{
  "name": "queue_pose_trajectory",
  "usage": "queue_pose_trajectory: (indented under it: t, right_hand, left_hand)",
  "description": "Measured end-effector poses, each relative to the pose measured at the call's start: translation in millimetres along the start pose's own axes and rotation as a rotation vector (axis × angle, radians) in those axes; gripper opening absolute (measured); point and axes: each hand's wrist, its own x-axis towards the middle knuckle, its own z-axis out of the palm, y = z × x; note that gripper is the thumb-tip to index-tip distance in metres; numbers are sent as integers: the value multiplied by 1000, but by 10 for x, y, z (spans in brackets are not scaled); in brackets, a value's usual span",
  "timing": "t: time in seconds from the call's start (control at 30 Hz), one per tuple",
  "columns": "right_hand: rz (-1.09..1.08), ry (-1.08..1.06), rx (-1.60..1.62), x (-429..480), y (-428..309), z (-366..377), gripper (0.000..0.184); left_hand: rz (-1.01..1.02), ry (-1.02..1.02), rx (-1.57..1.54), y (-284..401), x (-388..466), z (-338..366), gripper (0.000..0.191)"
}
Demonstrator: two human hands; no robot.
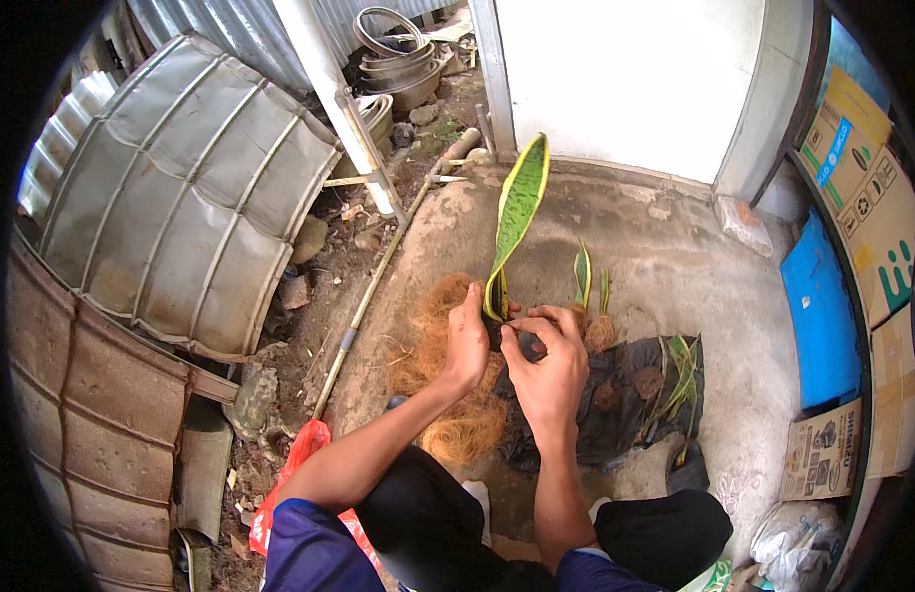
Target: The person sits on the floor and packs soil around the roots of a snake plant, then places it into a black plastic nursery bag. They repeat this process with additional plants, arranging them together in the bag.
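Note:
A snake plant [520,200] with a yellow-edged, twisted green leaf stands upright between my hands. My left hand [468,337] cups its dark base from the left side. At that same base, my right hand [552,359] has thumb and forefinger pinched close together, touching it. The fingers partly hide the roots. Below and left of the plant lies a heap of brown coconut fibre [465,425]. Two smaller snake plants, one with a leaf [582,270] and one with a fibre-wrapped root ball [600,334], stand just beyond my right hand.
On the concrete floor, a black plastic sheet [554,436] holds brown clumps [648,382] and cut leaves [681,374]. A red plastic bag [298,459] sits by my left arm. Bent metal sheeting [183,192] and a long pole [361,303] lie left; cardboard boxes [820,451] stand right.

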Motion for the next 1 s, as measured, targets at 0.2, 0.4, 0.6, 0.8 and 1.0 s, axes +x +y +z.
queue_pose_trajectory:
  t: [0.2,0.4,0.6,0.8,1.0]
  right_hand:
    - [92,-9,523,18,80,-74,7]
    - [228,-2,870,63,223,-300,5]
    - [336,57,680,159,690,-522,10]
    - [458,38,400,126,1469,-559,11]
    - [795,-289,218,-600,2540,-57,17]
  left_hand:
    - [-243,52,-295,7,56,-64,54]
    - [-230,32,-489,-37,168,-363,49]
    - [-257,101,-566,-118,134,-636,49]
    - [-341,-7,-582,-146,79,-601,48]
    - [-432,-45,-543,-229,135,-407,50]
